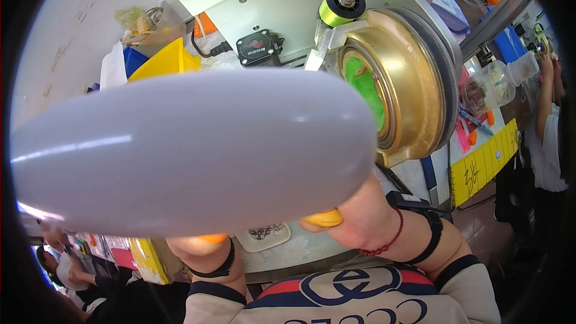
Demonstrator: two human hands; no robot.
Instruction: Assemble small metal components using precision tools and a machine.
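A large smooth pale-grey rounded shape [198,150] fills the near middle of the view and hides most of both hands; what it is I cannot make out. Below its left part, the wrist side of my left hand [195,247] shows with a bit of orange at its edge. My right hand [363,213] comes out from under its right end, with a yellow-orange covering [324,218] by the fingers. Whether either hand holds anything is hidden. Right of the grey shape stands a machine with a gold round housing [408,78], green inside.
A spool of yellow-green thread [336,12] sits on the machine. Between my forearms lies a white tray [279,241] of small dark pieces. A yellow bin [159,63] stands at the back left, clear cups [497,83] at the right. Other people work at both sides.
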